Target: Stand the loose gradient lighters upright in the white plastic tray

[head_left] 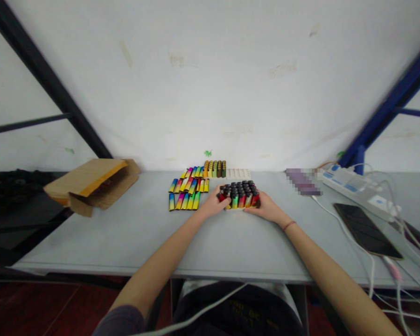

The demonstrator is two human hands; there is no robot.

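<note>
Well, along the back of the grey tabletop [133, 238], against a white wall [210, 79], several things sit around the hands. Toward the left edge, a torn brown cardboard envelope [91, 186] lies with a yellow inner flap showing. To its right, rainbow-coloured disposable lighters [185, 192] lie flat in slanted rows, and behind them a short row of upright lighters [214, 169] stands just beside a white moulded tray [238, 174]. Toward the back right corner are a pixel-blurred purple object [303, 182] and a white power strip [350, 184], with white cables trailing over the right edge. A dark smartphone [367, 231] lies flat nearer that edge.

Near the middle of the tabletop sits a tightly packed block of black-topped lighters [240, 195], standing upright on a pale base. Both arms reach forward over the near edge and angle inward. The left hand [213, 203] and the right hand [261, 210] are apart, one at each end of the block, clamped on it from both sides. A thin red band [289, 226] circles the right wrist.
</note>
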